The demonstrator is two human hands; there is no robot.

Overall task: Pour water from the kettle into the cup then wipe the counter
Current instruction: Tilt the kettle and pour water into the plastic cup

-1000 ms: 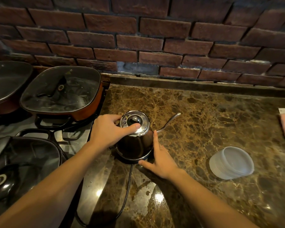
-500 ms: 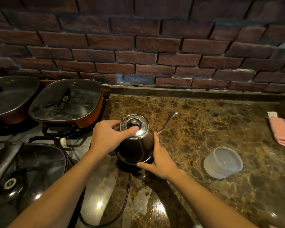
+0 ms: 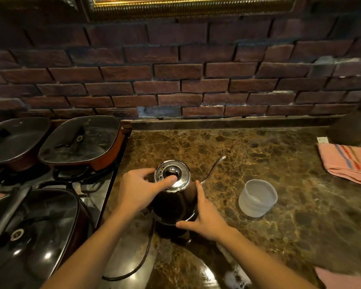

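A dark gooseneck kettle (image 3: 175, 203) with a shiny steel lid (image 3: 172, 175) stands on its base near the left of the brown marble counter (image 3: 258, 155). Its thin spout points right and away from me. My left hand (image 3: 138, 189) grips the kettle at its left side, thumb pressed on the lid. My right hand (image 3: 205, 219) lies flat against the kettle's right lower side and base, fingers spread. A translucent white cup (image 3: 257, 197) stands upright to the right of the kettle, apart from both hands. A pink striped cloth (image 3: 348, 162) lies folded at the far right.
A black power cord (image 3: 142, 261) runs from the kettle base toward me. To the left is a stove with three lidded pans (image 3: 79, 140). A brick wall (image 3: 175, 80) backs the counter. A dark round object (image 3: 354, 126) sits at the back right corner.
The view has tilted upward, showing more wall and a gold frame. Both hands stay on the kettle in the same hold; the kettle has not visibly left its base.
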